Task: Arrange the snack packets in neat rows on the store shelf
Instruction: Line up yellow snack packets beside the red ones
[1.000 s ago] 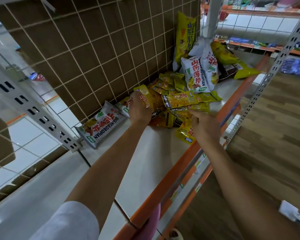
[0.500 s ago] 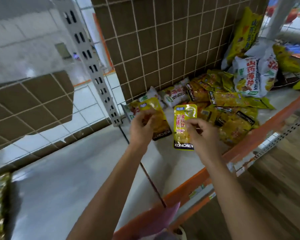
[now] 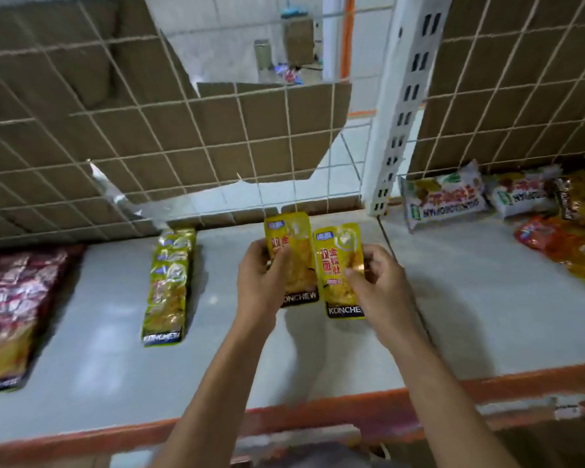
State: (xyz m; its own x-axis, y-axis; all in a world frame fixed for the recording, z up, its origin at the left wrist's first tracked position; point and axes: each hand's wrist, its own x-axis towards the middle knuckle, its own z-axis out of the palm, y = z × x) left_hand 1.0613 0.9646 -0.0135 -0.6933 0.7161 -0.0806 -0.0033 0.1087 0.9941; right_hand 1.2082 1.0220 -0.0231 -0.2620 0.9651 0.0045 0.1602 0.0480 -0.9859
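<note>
Head cam: they've swung away from the jumbled packet pile (image 3: 558,245). Left hand (image 3: 261,279) fingers clamp one glossy yellow foil packet (image 3: 296,238), right hand (image 3: 383,283) clamps its twin packet (image 3: 339,256). New row next, I guess.

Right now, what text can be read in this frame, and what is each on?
"ONCHEW": left packet, held by left hand.
"KONCHE": right packet, held by right hand.
"KONCHEW": front packet of the shelf row.
Red characters on both, white packets' upside-down print: too blurred.
</note>
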